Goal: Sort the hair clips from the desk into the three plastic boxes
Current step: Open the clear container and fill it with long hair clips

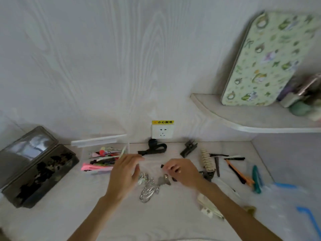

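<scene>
Right hand (180, 172) pinching black clip (163, 166).

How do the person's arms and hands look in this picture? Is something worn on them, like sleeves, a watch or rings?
Both forearms are bare up to the picture's lower edge: no sleeves, watch or bracelet are in view. The left hand shows no ring. The right hand also seems without rings, though the picture is slightly blurred. No gloves are worn.

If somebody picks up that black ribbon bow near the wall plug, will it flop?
Probably yes: the black ribbon bow looks like soft fabric, with loops lying slack on the desk. It likely weighs little and would slide rather than roll.
</scene>
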{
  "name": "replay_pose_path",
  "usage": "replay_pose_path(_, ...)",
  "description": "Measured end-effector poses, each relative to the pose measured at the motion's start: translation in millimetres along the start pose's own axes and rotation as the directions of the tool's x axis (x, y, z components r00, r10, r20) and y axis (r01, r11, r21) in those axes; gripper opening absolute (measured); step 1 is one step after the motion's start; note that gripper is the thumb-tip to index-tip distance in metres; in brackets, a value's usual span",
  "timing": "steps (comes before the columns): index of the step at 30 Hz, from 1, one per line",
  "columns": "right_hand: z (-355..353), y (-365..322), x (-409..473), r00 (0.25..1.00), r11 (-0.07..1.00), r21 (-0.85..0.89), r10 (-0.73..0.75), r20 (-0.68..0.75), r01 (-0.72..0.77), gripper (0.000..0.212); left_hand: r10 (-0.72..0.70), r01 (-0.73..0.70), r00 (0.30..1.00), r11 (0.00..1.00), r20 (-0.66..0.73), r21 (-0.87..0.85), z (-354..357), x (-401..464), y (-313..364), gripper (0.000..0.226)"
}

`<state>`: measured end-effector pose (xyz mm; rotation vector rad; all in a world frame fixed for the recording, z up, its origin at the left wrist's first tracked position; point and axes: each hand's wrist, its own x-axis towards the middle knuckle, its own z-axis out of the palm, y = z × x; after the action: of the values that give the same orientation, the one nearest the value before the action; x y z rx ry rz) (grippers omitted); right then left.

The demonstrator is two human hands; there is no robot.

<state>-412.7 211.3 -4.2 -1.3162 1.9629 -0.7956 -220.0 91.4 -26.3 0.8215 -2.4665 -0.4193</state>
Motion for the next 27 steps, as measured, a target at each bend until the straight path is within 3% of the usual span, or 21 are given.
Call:
replay_pose_path(3,-46.6,39.3,-46.8,0.988,0.985,-0.089,0.141,-0.061,-0.146,0.026,0.111,-0.093,0.98,0.99,0.168,-0.108,34.5,13.7,42.2,0.025)
replay_pose_path(5,-77.3,56.5,-76.8,0.966,0.954,-0.176,0.221,-0.132,-0.242,0.02,0.216,-0.168,0.936,0.968,0.277,-0.187,52.6,21.4,74.0,0.026)
replay_pose_path(8,-104.1,72.9,-117.4,0.926,0.89,-0.258,0.352,-0.136,-0.376,0.022,0.416,-0.341,0.792,0.909,0.447,-0.242,77.6,26.5,120.7,0.032)
replay_pose_path(11,-94.2,76.8,-137.5,0.889,0.843,-0.285,0.444,-0.106,-0.456,0.031,0.474,-0.446,0.677,0.873,0.563,-0.198,97.9,24.5,147.1,0.036)
replay_pose_path(13,-78.5,77.3,-138.7,0.862,0.796,-0.353,0.503,-0.069,-0.492,0.034,0.466,-0.496,0.645,0.858,0.606,-0.132,105.7,22.7,151.2,0.036)
replay_pose_path(17,-57.5,69.6,-127.8,0.759,0.599,-0.583,0.65,-0.045,-0.548,0.036,0.441,-0.466,0.711,0.879,0.547,-0.103,108.2,23.0,138.7,0.025)
replay_pose_path(19,-51.0,71.3,-120.3,0.743,0.554,-0.619,0.666,-0.071,-0.557,0.041,0.442,-0.437,0.748,0.89,0.495,-0.133,104.8,20.7,123.8,0.017)
replay_pose_path(22,-42.4,79.3,-109.3,0.762,0.59,-0.577,0.641,-0.09,-0.565,0.054,0.315,-0.253,0.865,0.946,0.391,-0.204,89.6,15.6,101.5,0.025)
replay_pose_path(24,-36.8,85.2,-101.8,0.782,0.652,-0.488,0.613,-0.111,-0.58,0.052,0.163,-0.104,0.931,0.976,0.328,-0.19,77.3,17.0,95.7,0.027)
replay_pose_path(27,-23.1,81.8,-88.6,0.792,0.751,-0.257,0.596,-0.131,-0.608,0.043,0.035,0.001,0.962,0.992,0.27,-0.13,67.6,22.6,97.6,0.02)
